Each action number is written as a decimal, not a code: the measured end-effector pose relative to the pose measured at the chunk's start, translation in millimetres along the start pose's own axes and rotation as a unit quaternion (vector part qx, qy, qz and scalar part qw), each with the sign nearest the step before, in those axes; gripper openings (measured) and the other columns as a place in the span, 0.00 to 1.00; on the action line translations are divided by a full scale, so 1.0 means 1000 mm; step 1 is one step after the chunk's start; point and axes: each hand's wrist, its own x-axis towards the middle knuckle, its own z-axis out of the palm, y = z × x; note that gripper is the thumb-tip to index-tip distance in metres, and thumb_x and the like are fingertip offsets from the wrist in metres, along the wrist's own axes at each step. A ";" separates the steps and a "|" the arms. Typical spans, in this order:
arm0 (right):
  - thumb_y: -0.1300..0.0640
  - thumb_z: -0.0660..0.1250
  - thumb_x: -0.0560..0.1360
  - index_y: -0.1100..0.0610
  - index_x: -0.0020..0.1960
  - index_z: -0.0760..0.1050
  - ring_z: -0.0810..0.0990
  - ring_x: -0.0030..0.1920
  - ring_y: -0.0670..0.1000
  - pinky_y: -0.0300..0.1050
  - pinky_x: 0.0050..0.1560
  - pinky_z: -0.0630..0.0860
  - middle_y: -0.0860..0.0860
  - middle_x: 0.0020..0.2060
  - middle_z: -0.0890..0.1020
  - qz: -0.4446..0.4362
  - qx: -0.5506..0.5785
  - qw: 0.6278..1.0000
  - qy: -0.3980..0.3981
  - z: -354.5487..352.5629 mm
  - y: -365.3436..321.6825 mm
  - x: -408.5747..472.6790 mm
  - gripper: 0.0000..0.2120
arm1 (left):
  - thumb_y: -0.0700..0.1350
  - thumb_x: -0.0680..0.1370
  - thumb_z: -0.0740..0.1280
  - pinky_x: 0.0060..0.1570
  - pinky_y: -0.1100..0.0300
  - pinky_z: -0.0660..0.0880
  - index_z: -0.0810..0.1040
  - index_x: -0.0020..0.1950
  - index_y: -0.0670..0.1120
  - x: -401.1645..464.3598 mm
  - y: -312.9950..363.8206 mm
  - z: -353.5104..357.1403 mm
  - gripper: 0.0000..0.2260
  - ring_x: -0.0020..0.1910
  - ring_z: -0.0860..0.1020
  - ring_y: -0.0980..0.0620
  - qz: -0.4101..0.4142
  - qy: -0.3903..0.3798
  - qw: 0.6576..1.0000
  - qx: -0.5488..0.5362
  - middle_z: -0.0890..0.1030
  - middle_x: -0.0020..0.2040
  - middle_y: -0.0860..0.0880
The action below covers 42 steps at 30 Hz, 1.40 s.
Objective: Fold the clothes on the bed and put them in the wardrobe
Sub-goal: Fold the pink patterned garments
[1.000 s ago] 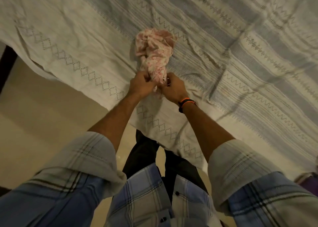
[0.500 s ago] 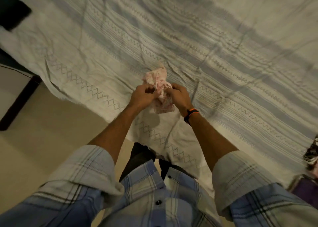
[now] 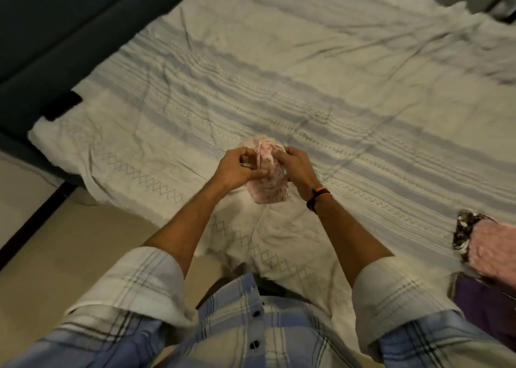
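Both hands, left (image 3: 237,169) and right (image 3: 296,166), pinch the bunched pink cloth (image 3: 268,183) mid-frame. Loose grip there, and it could slip and unravel onto the bed (image 3: 335,88).

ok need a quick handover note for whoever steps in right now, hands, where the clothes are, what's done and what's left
Left hand: fingers pinch the small pink printed garment at its left side.
Right hand: grips the same garment from the right; both hold it bunched up, just over the striped bedsheet near the bed's front edge.
More clothes sit at the bed's right edge: a pink fuzzy piece, a dark patterned piece and a purple one.
Done: nothing visibly folded yet.
Left: spread and fold this garment, fold the others, take all to the wardrobe, which is out of view.
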 end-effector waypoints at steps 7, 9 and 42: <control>0.37 0.68 0.69 0.60 0.47 0.81 0.84 0.45 0.59 0.62 0.49 0.79 0.59 0.45 0.85 -0.046 0.013 0.996 0.073 -0.044 -0.002 -0.067 0.26 | 0.40 0.66 0.80 0.50 0.56 0.81 0.81 0.56 0.40 -0.055 0.034 0.032 0.21 0.47 0.81 0.52 0.103 -0.041 0.994 -0.016 0.83 0.50 0.47; 0.39 0.69 0.70 0.63 0.45 0.80 0.82 0.42 0.57 0.63 0.47 0.80 0.59 0.42 0.84 -0.056 0.026 0.993 0.104 -0.057 -0.003 -0.092 0.25 | 0.41 0.64 0.82 0.50 0.58 0.81 0.79 0.60 0.42 -0.076 0.042 0.043 0.26 0.49 0.83 0.52 0.133 -0.064 0.989 -0.020 0.83 0.52 0.48; 0.49 0.71 0.76 0.61 0.49 0.80 0.84 0.43 0.49 0.43 0.42 0.79 0.52 0.42 0.85 -0.164 0.087 0.976 0.110 -0.317 -0.030 -0.128 0.14 | 0.44 0.77 0.69 0.37 0.67 0.70 0.75 0.59 0.45 -0.070 0.207 0.261 0.12 0.47 0.77 0.54 0.257 0.010 0.965 0.058 0.79 0.49 0.52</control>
